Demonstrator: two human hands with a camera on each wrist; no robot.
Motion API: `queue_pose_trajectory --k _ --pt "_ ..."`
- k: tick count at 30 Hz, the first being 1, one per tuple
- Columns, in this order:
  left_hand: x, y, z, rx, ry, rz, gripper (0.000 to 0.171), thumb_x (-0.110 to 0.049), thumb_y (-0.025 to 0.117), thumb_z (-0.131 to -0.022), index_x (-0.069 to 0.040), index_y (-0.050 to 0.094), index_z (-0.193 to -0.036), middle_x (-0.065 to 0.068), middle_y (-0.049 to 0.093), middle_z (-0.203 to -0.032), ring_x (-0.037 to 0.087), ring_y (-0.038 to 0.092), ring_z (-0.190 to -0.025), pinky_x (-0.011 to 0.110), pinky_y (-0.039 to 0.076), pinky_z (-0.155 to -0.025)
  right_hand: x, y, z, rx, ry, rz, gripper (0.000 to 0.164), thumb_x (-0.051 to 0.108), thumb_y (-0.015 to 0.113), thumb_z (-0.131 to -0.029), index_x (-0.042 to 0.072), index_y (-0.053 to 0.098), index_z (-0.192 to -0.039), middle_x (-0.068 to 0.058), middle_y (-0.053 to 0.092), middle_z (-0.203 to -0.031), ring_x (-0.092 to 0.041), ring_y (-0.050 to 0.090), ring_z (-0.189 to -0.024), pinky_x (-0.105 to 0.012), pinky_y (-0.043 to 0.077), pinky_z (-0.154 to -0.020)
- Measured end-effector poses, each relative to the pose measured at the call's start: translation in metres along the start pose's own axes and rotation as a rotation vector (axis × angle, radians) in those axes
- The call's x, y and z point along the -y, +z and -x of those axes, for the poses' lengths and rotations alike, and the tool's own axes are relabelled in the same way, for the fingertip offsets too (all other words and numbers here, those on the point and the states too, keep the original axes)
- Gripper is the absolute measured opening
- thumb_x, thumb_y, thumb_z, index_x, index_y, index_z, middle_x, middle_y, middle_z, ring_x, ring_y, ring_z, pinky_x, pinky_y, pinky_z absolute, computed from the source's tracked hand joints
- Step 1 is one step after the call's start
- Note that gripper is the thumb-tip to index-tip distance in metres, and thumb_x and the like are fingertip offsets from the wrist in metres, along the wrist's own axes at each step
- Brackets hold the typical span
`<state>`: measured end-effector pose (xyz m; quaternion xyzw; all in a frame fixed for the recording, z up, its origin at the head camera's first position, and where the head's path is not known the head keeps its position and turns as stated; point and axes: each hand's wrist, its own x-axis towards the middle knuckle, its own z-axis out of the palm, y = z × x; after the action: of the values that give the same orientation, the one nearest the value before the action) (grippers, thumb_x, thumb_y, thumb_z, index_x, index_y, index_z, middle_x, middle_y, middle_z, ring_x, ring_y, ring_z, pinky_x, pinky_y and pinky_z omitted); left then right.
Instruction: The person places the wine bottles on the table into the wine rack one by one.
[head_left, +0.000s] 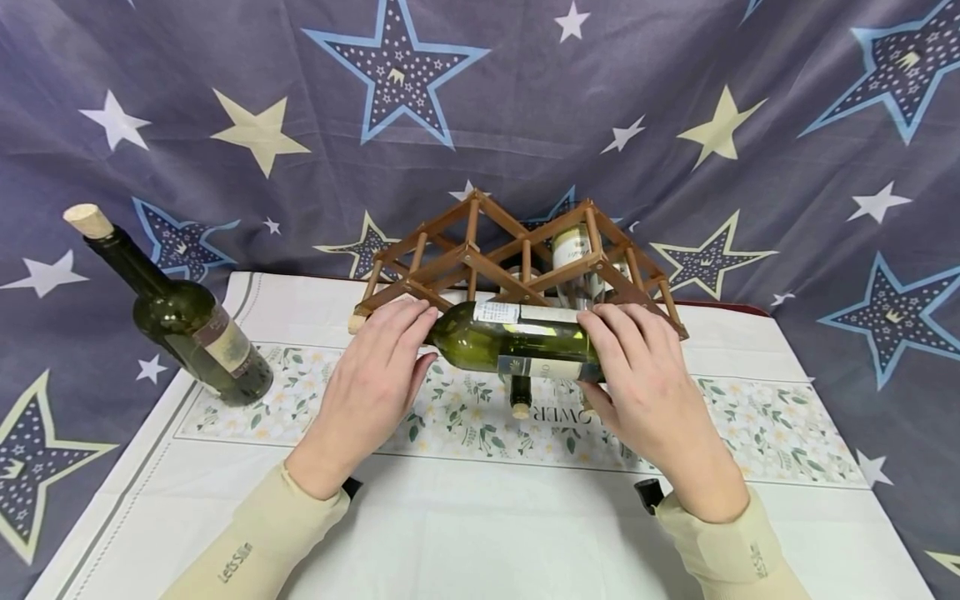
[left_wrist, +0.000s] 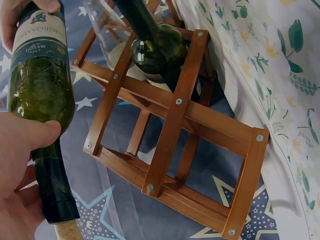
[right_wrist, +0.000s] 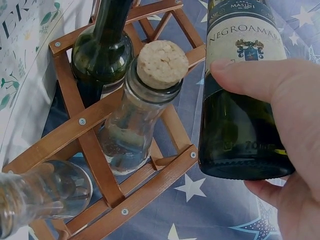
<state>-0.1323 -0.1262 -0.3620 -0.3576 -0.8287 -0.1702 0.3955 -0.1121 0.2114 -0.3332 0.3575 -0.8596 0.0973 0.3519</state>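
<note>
Green bottle (head_left: 517, 337): on its side in mid-air over the desk (head_left: 480, 525), before the wooden rack (left_wrist: 173, 122), neck toward the person's left; it looks apart from the slats, and holding it level should make it easiest to steer.
Cork (left_wrist: 67, 231): pushed into the neck, poking out past the fingers; best not pulled on.
Left hand (head_left: 375, 375): wrapped round the neck; this end should guide, lightly.
Right hand (head_left: 652, 383): clasped about the base end, probably the heavier part, so the firmer grip belongs here.
Rack: an open lattice that looks light; a slow approach, square to a cell, should avoid knocking or shifting it.
Racked bottle (left_wrist: 159, 47): green too, its neck showing beneath the held one in the head view; better to pass well above it.
Clear bottles (right_wrist: 127, 125): two, toward the rack's right side; glass striking glass seems the main hazard.
Standing bottle (head_left: 176, 308): upright and corked at the desk's left, well apart from the hands; mind the left sleeve (head_left: 262, 533).
</note>
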Motion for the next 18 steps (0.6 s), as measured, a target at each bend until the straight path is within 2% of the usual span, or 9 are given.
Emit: queue_pose_trajectory --k 3,10,14,18 --pt "0.0005 0.0016 0.0012 0.017 -0.002 0.009 0.046 -0.009 0.062 -0.105 0.008 0.054 -0.146 0.025 0.059 -0.142 0.042 0.054 -0.135 0.048 0.038 -0.121 0.0006 0.0006 -0.0002 0.004 -0.006 -0.002 0.093 0.006 0.096 -0.068 -0.002 0.052 -0.149 -0.024 0.058 -0.141 -0.050 0.051 -0.126 -0.064 0.041 -0.106" --pt "0.0019 0.0036 0.0044 0.068 -0.020 -0.017 0.045 -0.010 0.062 -0.105 0.007 0.055 -0.146 0.023 0.062 -0.138 0.041 0.057 -0.130 0.051 0.038 -0.121 0.0017 0.0021 -0.0007 0.013 -0.011 -0.004 0.095 0.007 0.097 -0.068 -0.002 0.051 -0.150 -0.024 0.057 -0.142 -0.050 0.051 -0.126 -0.065 0.041 -0.105" --pt "0.0030 0.0055 0.0053 0.066 -0.023 -0.019 0.042 -0.014 0.056 -0.109 0.007 0.056 -0.145 0.022 0.064 -0.133 0.040 0.059 -0.126 0.050 0.038 -0.120 0.0012 0.0025 -0.0002 0.015 -0.014 -0.008 0.096 0.006 0.097 -0.067 -0.002 0.050 -0.151 -0.024 0.057 -0.143 -0.050 0.051 -0.126 -0.065 0.041 -0.105" --pt "0.0039 0.0069 0.0062 0.066 -0.024 -0.012 0.042 -0.015 0.057 -0.108 0.007 0.056 -0.143 0.021 0.065 -0.130 0.040 0.061 -0.122 0.050 0.040 -0.119 0.0007 0.0027 0.0000 0.016 -0.018 -0.009 0.097 0.006 0.096 -0.067 -0.002 0.050 -0.152 -0.024 0.056 -0.143 -0.050 0.051 -0.126 -0.065 0.041 -0.105"
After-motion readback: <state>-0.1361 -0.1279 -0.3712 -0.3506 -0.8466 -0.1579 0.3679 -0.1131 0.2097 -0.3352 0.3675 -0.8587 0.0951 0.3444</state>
